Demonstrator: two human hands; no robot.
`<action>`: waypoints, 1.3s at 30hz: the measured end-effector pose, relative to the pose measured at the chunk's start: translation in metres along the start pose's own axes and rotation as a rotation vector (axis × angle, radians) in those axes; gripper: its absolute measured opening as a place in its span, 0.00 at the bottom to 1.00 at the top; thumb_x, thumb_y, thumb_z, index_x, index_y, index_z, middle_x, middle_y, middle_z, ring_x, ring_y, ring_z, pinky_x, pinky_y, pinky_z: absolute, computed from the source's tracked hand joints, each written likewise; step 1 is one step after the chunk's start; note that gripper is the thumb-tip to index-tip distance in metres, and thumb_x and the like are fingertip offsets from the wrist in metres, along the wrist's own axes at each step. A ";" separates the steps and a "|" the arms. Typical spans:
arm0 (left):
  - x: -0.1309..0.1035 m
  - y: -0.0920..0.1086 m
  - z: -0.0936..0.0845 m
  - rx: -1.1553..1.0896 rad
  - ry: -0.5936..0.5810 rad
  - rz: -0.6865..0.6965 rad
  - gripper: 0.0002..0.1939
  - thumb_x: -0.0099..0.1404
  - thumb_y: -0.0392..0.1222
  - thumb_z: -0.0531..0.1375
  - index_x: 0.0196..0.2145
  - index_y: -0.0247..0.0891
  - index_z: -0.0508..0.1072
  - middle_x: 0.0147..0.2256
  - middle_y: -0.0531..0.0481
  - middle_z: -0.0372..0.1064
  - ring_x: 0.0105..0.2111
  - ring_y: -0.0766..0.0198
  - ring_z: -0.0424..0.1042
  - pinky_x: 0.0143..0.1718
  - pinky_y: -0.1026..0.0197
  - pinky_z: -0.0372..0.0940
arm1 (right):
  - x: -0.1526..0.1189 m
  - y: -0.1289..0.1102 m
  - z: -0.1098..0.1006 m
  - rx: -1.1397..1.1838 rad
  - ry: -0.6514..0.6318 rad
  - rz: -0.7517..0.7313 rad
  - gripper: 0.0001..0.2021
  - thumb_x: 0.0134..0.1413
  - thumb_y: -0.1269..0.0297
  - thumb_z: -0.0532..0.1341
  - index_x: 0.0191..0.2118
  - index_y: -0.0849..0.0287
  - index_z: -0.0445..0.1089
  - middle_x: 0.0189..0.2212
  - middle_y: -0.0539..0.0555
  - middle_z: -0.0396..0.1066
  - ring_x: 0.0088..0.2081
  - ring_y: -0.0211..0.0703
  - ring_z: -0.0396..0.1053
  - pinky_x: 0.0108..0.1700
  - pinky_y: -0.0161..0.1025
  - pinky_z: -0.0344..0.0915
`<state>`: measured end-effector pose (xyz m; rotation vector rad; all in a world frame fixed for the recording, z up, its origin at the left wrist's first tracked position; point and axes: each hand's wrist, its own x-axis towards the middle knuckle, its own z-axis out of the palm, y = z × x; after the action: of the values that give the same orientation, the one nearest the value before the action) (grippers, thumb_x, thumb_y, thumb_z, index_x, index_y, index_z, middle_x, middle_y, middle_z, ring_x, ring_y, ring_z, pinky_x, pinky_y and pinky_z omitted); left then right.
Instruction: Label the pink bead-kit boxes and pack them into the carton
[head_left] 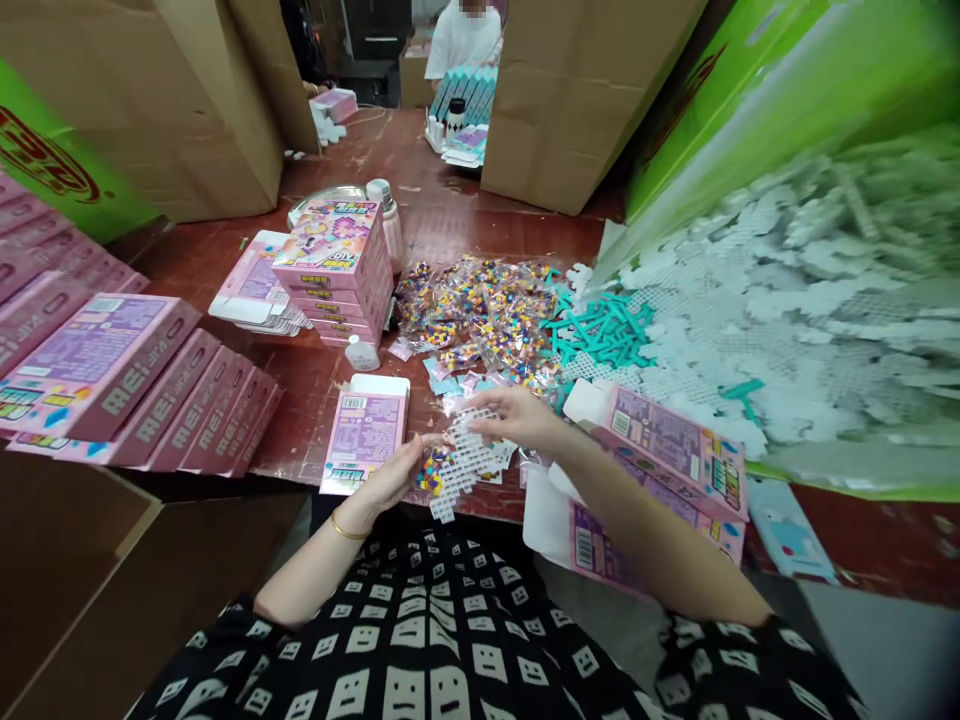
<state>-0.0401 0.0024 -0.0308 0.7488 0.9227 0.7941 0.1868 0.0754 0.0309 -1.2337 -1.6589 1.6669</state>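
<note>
While the right hand (514,415) pinches the upper end of a white perforated sheet (459,465), the left hand (391,476) is closed on a small bag of coloured beads (430,472) just to the left of it. The sheet slants down toward the person's body, over the near edge of a red-brown table (439,220); whether the left fingers also grip the sheet cannot be told. The hands are close together but apart from each other, and a gold-coloured bangle (351,527) circles the left wrist.

Just left of the hands, a pink box (365,432) lies with its white flap pointing to the far side. On the right, beneath the right forearm, are more pink boxes with open flaps (671,445). Beyond the hands spreads a heap of bagged beads (487,310), its right side meeting a pile of teal sticks (604,330). Farther right, a large clear bag spills white perforated pieces (847,290).

On the far left of the heap stand a small white bottle (362,354) and a stack of pink boxes (330,262). Larger rows of pink boxes (112,375) fill the left edge. At the far end, a person in a white shirt (463,42) is behind teal boxes (465,95).
</note>
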 end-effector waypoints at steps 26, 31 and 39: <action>-0.013 -0.015 -0.008 -0.271 0.298 0.001 0.34 0.46 0.41 0.76 0.49 0.34 0.70 0.45 0.42 0.78 0.41 0.56 0.79 0.42 0.61 0.72 | 0.017 0.042 -0.031 -0.897 0.329 0.297 0.11 0.55 0.60 0.65 0.26 0.60 0.71 0.26 0.53 0.73 0.33 0.44 0.71 0.32 0.34 0.57; -0.004 -0.013 -0.008 -0.282 0.326 -0.009 0.32 0.45 0.40 0.76 0.47 0.35 0.70 0.45 0.43 0.77 0.43 0.56 0.78 0.48 0.59 0.70 | 0.005 0.035 -0.064 -0.792 0.263 0.128 0.23 0.55 0.45 0.60 0.20 0.59 0.63 0.16 0.46 0.58 0.22 0.35 0.57 0.25 0.34 0.51; 0.015 -0.013 -0.004 -0.272 0.334 0.061 0.32 0.46 0.40 0.75 0.48 0.36 0.69 0.44 0.44 0.78 0.41 0.57 0.78 0.47 0.57 0.69 | 0.018 0.071 -0.057 -0.846 0.246 0.163 0.21 0.44 0.50 0.69 0.18 0.58 0.63 0.17 0.47 0.63 0.23 0.36 0.61 0.25 0.33 0.52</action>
<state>-0.0344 0.0091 -0.0490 0.4136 1.0659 1.0956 0.2446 0.1095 -0.0335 -1.8963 -2.2189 0.8090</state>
